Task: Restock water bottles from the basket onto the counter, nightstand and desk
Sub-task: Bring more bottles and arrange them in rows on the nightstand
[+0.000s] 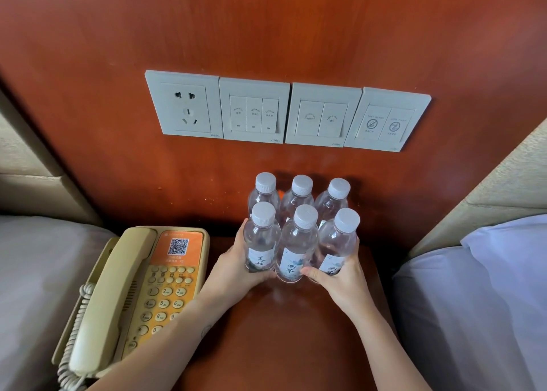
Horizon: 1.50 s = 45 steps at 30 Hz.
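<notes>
Nightstand (290, 331), red-brown wood top. Six water bottles (297, 242), white caps, upright in two touching rows of three, held between the hands. Left hand (236, 269) curls round the front row's left end; right hand (340, 278) curls round its right end. Beige telephone (142, 287) just outside the left hand. Wall switch plates (254, 109) well beyond both hands

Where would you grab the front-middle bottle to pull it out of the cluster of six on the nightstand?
By the cap and neck, from straight above. The front-middle bottle stands upright with the front-left bottle and front-right bottle close at its sides and the back row behind, so its body offers little finger room. The left hand and right hand hold those outer two.
</notes>
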### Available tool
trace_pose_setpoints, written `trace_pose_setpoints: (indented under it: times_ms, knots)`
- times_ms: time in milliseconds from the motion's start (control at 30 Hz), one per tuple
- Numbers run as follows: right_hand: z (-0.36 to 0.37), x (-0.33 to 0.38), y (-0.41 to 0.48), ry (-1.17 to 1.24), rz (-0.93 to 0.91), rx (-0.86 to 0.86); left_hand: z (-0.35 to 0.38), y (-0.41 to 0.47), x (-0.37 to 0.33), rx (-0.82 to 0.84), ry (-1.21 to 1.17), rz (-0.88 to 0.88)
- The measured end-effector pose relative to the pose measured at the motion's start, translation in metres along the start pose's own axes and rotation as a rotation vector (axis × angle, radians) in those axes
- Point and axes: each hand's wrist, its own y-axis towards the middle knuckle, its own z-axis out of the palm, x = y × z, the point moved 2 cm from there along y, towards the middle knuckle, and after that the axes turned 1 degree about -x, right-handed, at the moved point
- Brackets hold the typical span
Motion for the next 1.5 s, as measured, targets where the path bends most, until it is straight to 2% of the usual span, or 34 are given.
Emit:
trace_pose_setpoints:
  times_ms: [533,867,1200,1500]
  knots:
    - [-0.027,-0.014,0.0,-0.012,0.071,-0.013,0.023,0.005,-0.014,-0.009,0.042,0.0]
    - [-0.028,-0.008,0.001,-0.053,0.044,0.001,0.022,0.004,-0.014,0.005,0.051,-0.011]
    - [-0.028,-0.005,-0.01,-0.051,0.073,-0.078,0.026,-0.008,-0.012,-0.065,0.031,-0.01]
    - [-0.017,0.012,-0.036,-0.127,0.129,-0.178,0.023,-0.015,-0.031,-0.078,0.025,0.067]
